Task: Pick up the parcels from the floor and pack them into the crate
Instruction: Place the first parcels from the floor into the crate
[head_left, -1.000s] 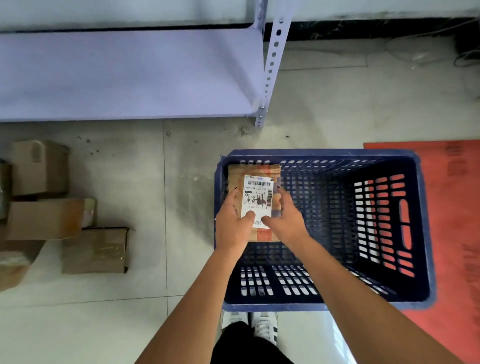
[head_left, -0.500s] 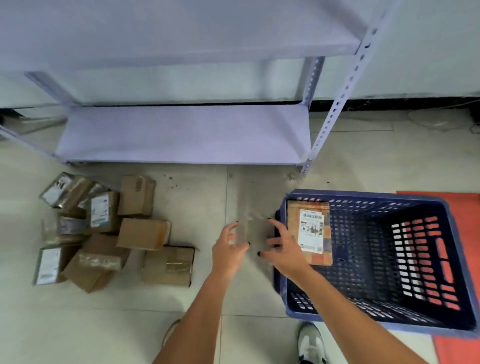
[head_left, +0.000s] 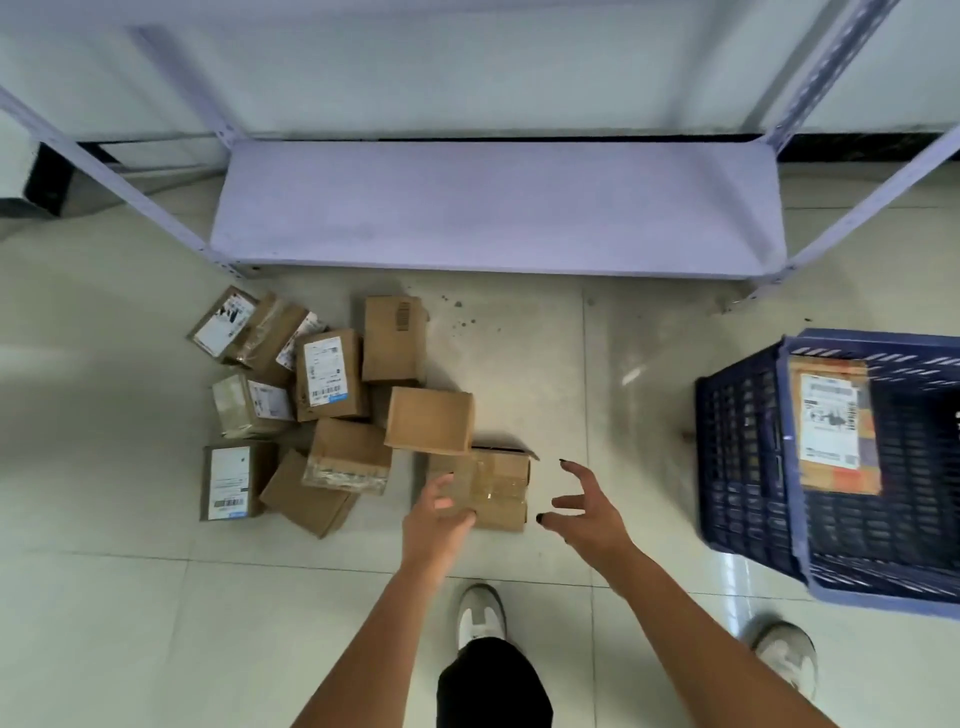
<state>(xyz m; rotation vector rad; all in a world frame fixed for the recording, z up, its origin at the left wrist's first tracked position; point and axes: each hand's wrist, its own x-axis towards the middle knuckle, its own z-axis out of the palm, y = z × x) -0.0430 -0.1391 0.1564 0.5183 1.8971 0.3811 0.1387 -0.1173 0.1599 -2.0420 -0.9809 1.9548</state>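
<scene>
Parcels (head_left: 332, 410) lie in a loose heap on the tiled floor (head_left: 104, 597), left of middle and just in front of the low shelf (head_left: 493, 208) of a grey metal rack; several show white labels, others are plain brown cardboard, and some lean on one another. At the heap's right edge sits a taped box (head_left: 498, 488), flat on the floor with a plain box (head_left: 430, 420) overlapping its far left corner. The left hand (head_left: 436, 525) is over the taped box's near left part, fingers spread and bent, its grip open with nothing held; whether it touches the cardboard I cannot tell. The right hand (head_left: 584, 506) hangs just right of that box, fingers splayed wide, grip open and empty. Two white shoes (head_left: 482, 613) stand below. Farther right, well apart from the heap, stands the blue crate (head_left: 743, 467), with one labelled parcel (head_left: 836, 426) leaning against its left inner wall.
</scene>
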